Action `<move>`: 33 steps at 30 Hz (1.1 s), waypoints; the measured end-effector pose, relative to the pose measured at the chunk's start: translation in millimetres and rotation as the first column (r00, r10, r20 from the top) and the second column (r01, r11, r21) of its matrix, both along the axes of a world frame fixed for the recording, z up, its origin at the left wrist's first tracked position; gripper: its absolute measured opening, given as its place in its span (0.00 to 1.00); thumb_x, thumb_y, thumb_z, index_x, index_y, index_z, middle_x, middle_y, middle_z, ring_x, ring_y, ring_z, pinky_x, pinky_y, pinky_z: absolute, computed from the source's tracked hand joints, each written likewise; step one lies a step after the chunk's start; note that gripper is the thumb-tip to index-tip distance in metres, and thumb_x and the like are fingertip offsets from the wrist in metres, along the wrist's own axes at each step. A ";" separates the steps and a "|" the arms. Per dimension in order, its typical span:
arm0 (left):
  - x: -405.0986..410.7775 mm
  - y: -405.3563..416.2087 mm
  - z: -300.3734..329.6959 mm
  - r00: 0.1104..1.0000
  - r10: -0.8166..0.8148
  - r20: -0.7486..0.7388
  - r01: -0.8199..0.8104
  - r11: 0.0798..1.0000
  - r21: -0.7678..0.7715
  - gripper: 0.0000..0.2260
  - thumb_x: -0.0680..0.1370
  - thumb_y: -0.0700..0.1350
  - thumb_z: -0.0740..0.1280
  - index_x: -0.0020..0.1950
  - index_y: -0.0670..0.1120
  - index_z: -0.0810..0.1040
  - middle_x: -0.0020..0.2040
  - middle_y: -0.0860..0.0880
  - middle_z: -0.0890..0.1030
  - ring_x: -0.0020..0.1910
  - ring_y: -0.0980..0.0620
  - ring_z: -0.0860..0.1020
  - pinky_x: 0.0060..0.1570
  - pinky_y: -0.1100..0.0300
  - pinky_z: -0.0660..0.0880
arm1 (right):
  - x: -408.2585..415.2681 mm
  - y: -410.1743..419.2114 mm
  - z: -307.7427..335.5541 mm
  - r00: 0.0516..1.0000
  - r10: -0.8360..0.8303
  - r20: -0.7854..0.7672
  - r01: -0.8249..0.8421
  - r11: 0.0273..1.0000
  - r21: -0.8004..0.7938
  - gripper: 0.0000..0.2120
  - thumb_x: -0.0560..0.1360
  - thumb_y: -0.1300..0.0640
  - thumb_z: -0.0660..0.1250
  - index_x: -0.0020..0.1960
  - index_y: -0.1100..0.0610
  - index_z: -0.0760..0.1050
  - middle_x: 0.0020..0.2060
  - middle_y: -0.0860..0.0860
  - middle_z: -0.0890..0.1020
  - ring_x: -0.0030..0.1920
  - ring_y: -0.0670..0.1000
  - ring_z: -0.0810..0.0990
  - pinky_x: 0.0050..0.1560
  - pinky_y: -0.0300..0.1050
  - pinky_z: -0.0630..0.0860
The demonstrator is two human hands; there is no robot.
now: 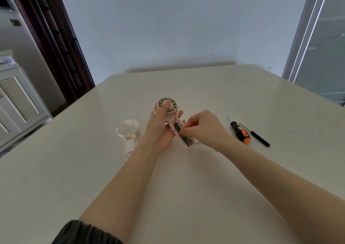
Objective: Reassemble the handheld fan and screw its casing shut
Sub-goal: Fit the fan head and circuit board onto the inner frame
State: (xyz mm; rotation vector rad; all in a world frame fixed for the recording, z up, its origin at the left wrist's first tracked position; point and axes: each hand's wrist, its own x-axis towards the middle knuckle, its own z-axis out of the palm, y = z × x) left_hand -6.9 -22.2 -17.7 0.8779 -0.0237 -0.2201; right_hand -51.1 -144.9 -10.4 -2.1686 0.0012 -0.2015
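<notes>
My left hand [160,126] holds the open half of the pink fan, thumb lying over the beige fan wheel [170,107]. A green circuit board [180,132] with a red wire lies in the fan's handle shell. My right hand [203,129] pinches at the board with its fingertips curled. The other pink casing half [127,134] lies on the table to the left, inner side up.
An orange-and-black screwdriver [240,132] and a thin black screwdriver [258,137] lie on the pale table [205,178] to the right of my hands. A dark door frame stands at far left, a glass panel at far right.
</notes>
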 end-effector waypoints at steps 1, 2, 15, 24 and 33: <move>-0.4 0.8 0.6 1.000 -0.002 -0.013 0.002 1.000 -0.013 0.20 0.78 0.44 0.66 0.69 0.43 0.66 0.58 0.42 0.75 0.54 0.45 0.79 0.46 0.46 0.78 | 0.3 -0.9 1.1 1.000 0.001 -0.021 0.000 0.999 0.047 0.06 0.67 0.60 0.71 0.38 0.64 0.81 0.26 0.50 0.75 0.24 0.42 0.69 0.24 0.33 0.65; -0.3 1.2 1.2 1.000 -0.006 -0.021 0.006 1.000 -0.017 0.21 0.78 0.44 0.65 0.70 0.43 0.66 0.58 0.42 0.75 0.53 0.46 0.79 0.45 0.46 0.78 | 0.6 -1.8 2.3 0.999 0.004 -0.046 0.000 0.996 0.084 0.05 0.67 0.60 0.72 0.38 0.63 0.82 0.25 0.50 0.75 0.21 0.41 0.68 0.22 0.32 0.64; 2.3 4.4 0.5 0.998 -0.042 -0.052 0.040 0.999 -0.036 0.15 0.79 0.44 0.64 0.65 0.43 0.69 0.57 0.42 0.74 0.53 0.45 0.77 0.45 0.52 0.75 | 3.3 -7.7 10.8 0.951 0.121 -0.284 -0.001 0.921 0.390 0.02 0.68 0.64 0.72 0.37 0.60 0.81 0.28 0.52 0.74 0.23 0.45 0.64 0.20 0.35 0.59; 4.2 2.8 -1.6 0.997 0.005 -0.076 -0.005 1.000 0.007 0.09 0.80 0.46 0.63 0.56 0.42 0.73 0.57 0.40 0.74 0.54 0.46 0.76 0.56 0.45 0.73 | 2.8 -1.5 4.9 0.998 0.058 0.022 -0.061 0.984 0.166 0.08 0.70 0.60 0.66 0.33 0.57 0.71 0.27 0.49 0.75 0.28 0.46 0.70 0.31 0.37 0.66; 4.9 4.4 -2.2 0.993 -0.012 -0.114 0.007 0.999 -0.043 0.14 0.80 0.47 0.62 0.62 0.40 0.72 0.54 0.41 0.75 0.61 0.40 0.75 0.57 0.44 0.73 | -1.2 0.9 2.2 0.966 -0.002 0.260 0.001 1.000 0.006 0.07 0.70 0.60 0.66 0.34 0.55 0.72 0.35 0.55 0.83 0.34 0.52 0.80 0.34 0.39 0.74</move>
